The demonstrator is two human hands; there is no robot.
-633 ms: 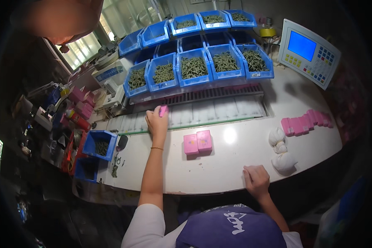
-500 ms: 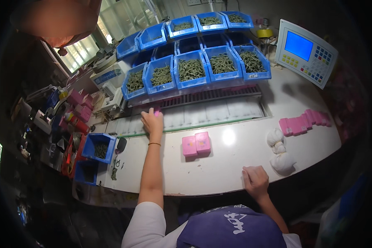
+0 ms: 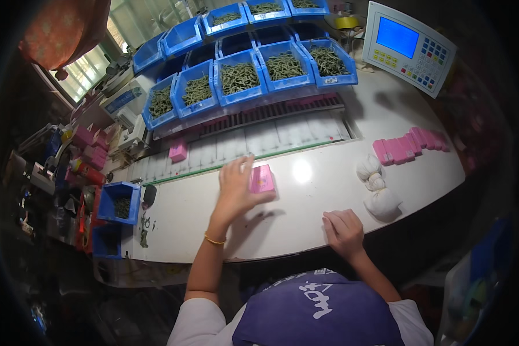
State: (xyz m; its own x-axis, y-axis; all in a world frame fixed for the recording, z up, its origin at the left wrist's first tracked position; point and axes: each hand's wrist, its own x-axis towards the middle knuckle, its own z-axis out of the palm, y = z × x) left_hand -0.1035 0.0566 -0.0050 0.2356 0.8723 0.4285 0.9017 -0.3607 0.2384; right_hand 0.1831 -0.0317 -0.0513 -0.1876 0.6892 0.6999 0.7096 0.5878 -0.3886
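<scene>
The left hand (image 3: 234, 187) leans over the white table (image 3: 305, 216), palm down, its forearm coming in from seven o'clock. Fingers and thumb are parted and gently bent beside a pink box (image 3: 263, 179) at the hand's three o'clock; whether they touch it, I cannot tell. Another pink block (image 3: 178, 151) sits on the glass strip (image 3: 259, 142), at ten o'clock. The right hand (image 3: 344, 232) rests loosely curled at the left's four o'clock, its palm hidden, so any hold is unclear; a white cloth bundle (image 3: 382, 202) lies at its one o'clock.

Pink box (image 3: 263, 177) w/ yellowish mark on top, flat on white worktop (image 3: 303, 222), partly behind L hand (image 3: 236, 187)
</scene>
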